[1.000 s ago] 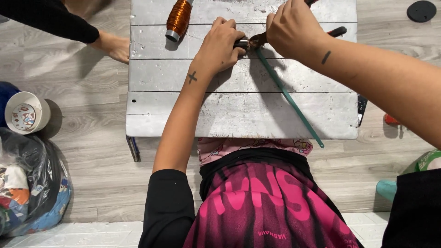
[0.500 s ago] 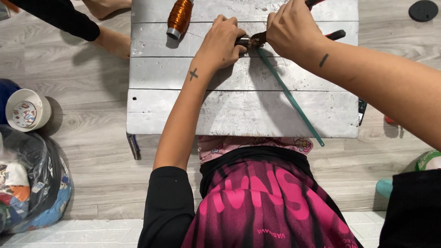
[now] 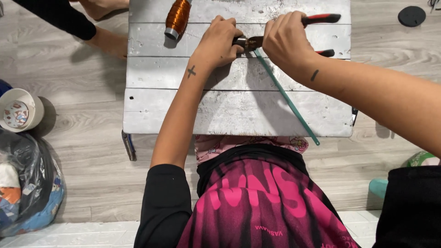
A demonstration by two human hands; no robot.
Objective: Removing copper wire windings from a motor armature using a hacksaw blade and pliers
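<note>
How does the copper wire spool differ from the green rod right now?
The copper wire spool is short, thick and orange; the green rod is long and thin. The spool lies untouched; the rod's far end is gripped by pliers in the right hand. Both rest on the white table.

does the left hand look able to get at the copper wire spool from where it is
Probably yes. The copper wire spool lies on the white table just beside the left hand, with bare tabletop between them. But that hand is closed by the pliers and would have to let go first.
</note>
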